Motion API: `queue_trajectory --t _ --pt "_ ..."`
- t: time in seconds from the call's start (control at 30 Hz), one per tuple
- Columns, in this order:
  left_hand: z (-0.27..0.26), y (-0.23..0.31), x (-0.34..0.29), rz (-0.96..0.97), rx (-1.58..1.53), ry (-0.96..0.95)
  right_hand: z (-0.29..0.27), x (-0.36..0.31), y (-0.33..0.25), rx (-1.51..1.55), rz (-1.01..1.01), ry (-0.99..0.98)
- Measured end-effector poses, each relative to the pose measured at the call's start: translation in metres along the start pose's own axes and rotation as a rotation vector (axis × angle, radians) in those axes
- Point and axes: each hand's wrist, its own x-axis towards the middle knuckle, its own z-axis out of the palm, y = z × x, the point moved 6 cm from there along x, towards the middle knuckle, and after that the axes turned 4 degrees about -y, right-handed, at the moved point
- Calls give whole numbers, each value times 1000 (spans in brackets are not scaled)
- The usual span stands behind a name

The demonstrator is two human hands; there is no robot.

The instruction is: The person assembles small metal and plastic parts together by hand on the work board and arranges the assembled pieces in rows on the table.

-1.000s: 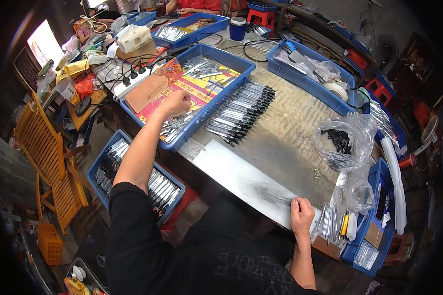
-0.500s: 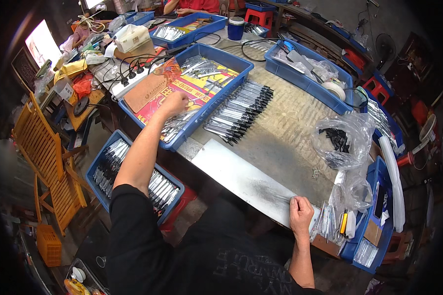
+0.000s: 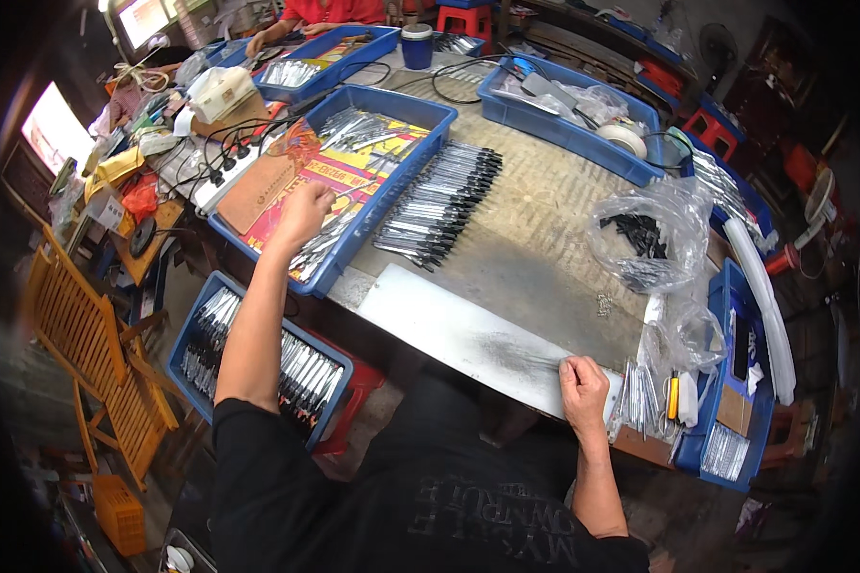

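My left hand (image 3: 306, 212) is held over a blue tray (image 3: 373, 218), its fingers curled closed. Whatever they may hold is hidden. Loose silvery pen parts (image 3: 323, 244) lie beneath and beside that hand, on the tray's red and yellow printed lining. At the near edge of the table, my right hand (image 3: 584, 392) rests on a long white board (image 3: 449, 320) with thumb and fingers pressed together. I cannot make out anything between them. A dark smudge marks the board beside it. Clear pens with black caps (image 3: 440, 205) lie in a row right of the tray.
A bag of black caps (image 3: 640, 237) sits on the right. Blue trays (image 3: 573, 141) stand at the far right and along the right edge. A lower tray of pens (image 3: 215, 334) is by my left arm. A folding wooden chair (image 3: 91, 349) stands left; a person in red (image 3: 334, 11) sits opposite.
The whole view has shifted slightly. My left hand has drawn a little nearer and to the left over the tray, still curled. My right hand stays at the white board.
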Motion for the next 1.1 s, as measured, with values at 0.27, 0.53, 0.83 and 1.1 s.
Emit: queue_trajectory --t 0.27,0.53,0.83,1.1 --pt "40 123 -98 384 -206 -21 -3 -2 -3 64 139 22" --pt "129 181 -181 702 -295 -249 17 -2 -28 859 347 -10" --pt "170 197 -203 451 -494 -684 -9 -16 -4 776 425 -51" --pt "204 205 -214 217 -782 -1086 -7 -19 -12 601 268 -218"
